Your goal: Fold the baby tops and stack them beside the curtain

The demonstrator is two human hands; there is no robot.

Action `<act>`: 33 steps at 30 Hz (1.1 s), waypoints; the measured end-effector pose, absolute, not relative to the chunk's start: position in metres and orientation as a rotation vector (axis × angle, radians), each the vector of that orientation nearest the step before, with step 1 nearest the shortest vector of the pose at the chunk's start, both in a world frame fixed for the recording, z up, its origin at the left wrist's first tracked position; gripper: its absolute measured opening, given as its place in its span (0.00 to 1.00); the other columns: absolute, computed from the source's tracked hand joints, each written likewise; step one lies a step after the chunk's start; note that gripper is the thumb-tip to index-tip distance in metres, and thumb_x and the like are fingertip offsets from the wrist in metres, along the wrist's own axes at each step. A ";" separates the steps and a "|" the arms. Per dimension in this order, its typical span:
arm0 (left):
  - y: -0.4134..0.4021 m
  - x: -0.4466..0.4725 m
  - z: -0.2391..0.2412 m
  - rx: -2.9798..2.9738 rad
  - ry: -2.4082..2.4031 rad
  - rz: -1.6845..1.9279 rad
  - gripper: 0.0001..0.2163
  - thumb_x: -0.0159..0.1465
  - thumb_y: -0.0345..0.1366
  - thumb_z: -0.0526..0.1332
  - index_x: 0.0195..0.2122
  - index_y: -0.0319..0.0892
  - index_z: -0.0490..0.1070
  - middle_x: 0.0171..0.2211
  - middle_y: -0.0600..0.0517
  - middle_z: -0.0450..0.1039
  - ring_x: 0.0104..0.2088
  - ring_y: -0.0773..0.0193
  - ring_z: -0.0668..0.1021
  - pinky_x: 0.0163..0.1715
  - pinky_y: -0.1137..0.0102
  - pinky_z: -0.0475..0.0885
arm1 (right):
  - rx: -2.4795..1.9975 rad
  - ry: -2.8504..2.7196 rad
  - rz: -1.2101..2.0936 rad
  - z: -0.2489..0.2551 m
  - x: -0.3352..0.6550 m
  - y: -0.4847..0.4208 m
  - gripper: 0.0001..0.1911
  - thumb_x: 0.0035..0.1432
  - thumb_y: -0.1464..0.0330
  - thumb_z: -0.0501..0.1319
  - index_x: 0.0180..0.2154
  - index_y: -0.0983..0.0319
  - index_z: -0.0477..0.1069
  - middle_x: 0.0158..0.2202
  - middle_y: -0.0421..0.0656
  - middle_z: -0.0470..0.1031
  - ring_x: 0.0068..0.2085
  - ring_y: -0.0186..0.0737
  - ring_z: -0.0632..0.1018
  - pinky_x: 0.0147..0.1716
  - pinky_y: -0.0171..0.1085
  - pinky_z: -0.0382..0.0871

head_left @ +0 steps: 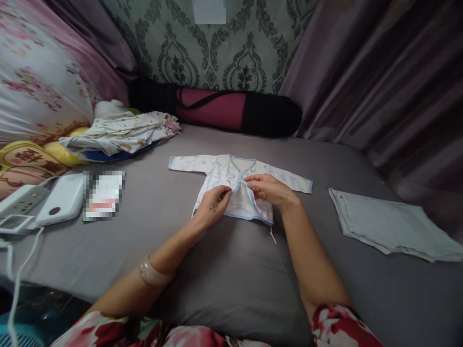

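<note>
A small white baby shirt (220, 169) with blue trim and a faint print lies spread on the grey sheet, its sleeves stretched out to both sides. My left hand (213, 205) pinches the edge of its front flap near the middle. My right hand (269, 189) grips the trim of the same front a little to the right, thumb and fingers together. Between the two hands the flap is lifted slightly, showing the pale inside. A thin white tie (273, 234) hangs from the lower right hem. The fingertips partly cover the cloth they hold.
Folded pale green cloth (394, 224) lies at the right. On the left are a phone-like blurred item (104, 196), a white power bank (63, 198), a power strip (23, 202) and piled clothes (126, 132). A black and maroon roll bag (213, 108) lies along the wall.
</note>
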State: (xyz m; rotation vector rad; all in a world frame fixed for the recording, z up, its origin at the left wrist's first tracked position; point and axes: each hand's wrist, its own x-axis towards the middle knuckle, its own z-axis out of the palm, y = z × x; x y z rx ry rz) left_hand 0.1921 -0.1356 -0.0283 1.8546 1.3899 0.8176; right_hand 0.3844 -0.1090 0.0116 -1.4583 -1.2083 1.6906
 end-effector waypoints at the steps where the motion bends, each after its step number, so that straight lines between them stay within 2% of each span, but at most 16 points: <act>1: -0.136 0.196 -0.029 1.840 1.372 0.817 0.12 0.64 0.38 0.54 0.40 0.39 0.76 0.32 0.50 0.77 0.32 0.64 0.75 0.34 0.72 0.69 | -1.450 -1.183 1.690 0.012 0.384 -0.109 0.14 0.53 0.76 0.59 0.43 0.65 0.70 0.26 0.39 0.73 0.25 0.30 0.73 0.27 0.30 0.70; 7: -0.135 0.212 -0.042 1.891 1.260 0.829 0.12 0.65 0.34 0.53 0.43 0.39 0.75 0.39 0.47 0.78 0.37 0.62 0.77 0.39 0.70 0.70 | -1.405 -1.129 1.683 0.010 0.376 -0.110 0.15 0.55 0.77 0.58 0.45 0.66 0.68 0.24 0.37 0.71 0.24 0.30 0.72 0.26 0.30 0.71; 13: -0.143 0.213 -0.045 2.184 1.102 0.632 0.11 0.63 0.28 0.52 0.39 0.39 0.74 0.38 0.46 0.74 0.39 0.59 0.75 0.41 0.67 0.70 | -1.508 -1.193 1.609 0.005 0.359 -0.114 0.16 0.54 0.78 0.56 0.46 0.65 0.67 0.23 0.34 0.67 0.24 0.30 0.72 0.27 0.30 0.71; 17: -0.163 0.204 -0.036 2.402 0.950 0.549 0.08 0.65 0.30 0.53 0.38 0.39 0.71 0.41 0.43 0.72 0.44 0.57 0.73 0.46 0.64 0.68 | -1.540 -1.270 1.543 -0.002 0.352 -0.115 0.17 0.54 0.78 0.56 0.47 0.66 0.67 0.21 0.33 0.67 0.24 0.31 0.73 0.27 0.30 0.71; 20: -0.174 0.194 -0.027 2.417 0.892 0.416 0.09 0.66 0.33 0.52 0.34 0.40 0.71 0.38 0.45 0.72 0.42 0.58 0.74 0.44 0.67 0.68 | -1.552 -1.296 1.530 -0.008 0.350 -0.116 0.16 0.55 0.78 0.56 0.47 0.66 0.67 0.23 0.35 0.70 0.25 0.31 0.74 0.28 0.30 0.72; 23: -0.174 0.185 -0.016 2.367 0.886 0.323 0.10 0.66 0.32 0.51 0.33 0.42 0.71 0.36 0.47 0.73 0.38 0.62 0.75 0.40 0.70 0.68 | -1.542 -1.348 1.565 -0.012 0.350 -0.118 0.12 0.56 0.78 0.56 0.43 0.66 0.68 0.29 0.40 0.75 0.27 0.31 0.76 0.28 0.30 0.72; 26: -0.164 0.173 -0.009 2.317 1.132 0.373 0.10 0.65 0.31 0.51 0.34 0.43 0.72 0.34 0.49 0.74 0.36 0.62 0.75 0.37 0.71 0.67 | -1.538 -1.435 1.559 -0.014 0.357 -0.114 0.07 0.57 0.76 0.56 0.38 0.66 0.71 0.31 0.43 0.77 0.26 0.30 0.76 0.25 0.27 0.70; 29: -0.148 0.156 -0.011 2.333 1.550 0.515 0.10 0.66 0.35 0.51 0.36 0.41 0.72 0.34 0.47 0.74 0.36 0.59 0.74 0.38 0.69 0.65 | -1.649 -1.561 1.297 -0.018 0.369 -0.094 0.09 0.59 0.74 0.55 0.38 0.65 0.73 0.32 0.43 0.79 0.26 0.30 0.76 0.24 0.27 0.67; 33: -0.130 0.137 -0.022 2.243 1.847 0.408 0.12 0.66 0.40 0.53 0.35 0.39 0.72 0.34 0.44 0.74 0.37 0.56 0.74 0.38 0.66 0.64 | -1.866 -1.812 0.709 -0.021 0.374 -0.052 0.10 0.57 0.71 0.56 0.37 0.62 0.77 0.36 0.43 0.80 0.37 0.36 0.78 0.36 0.30 0.68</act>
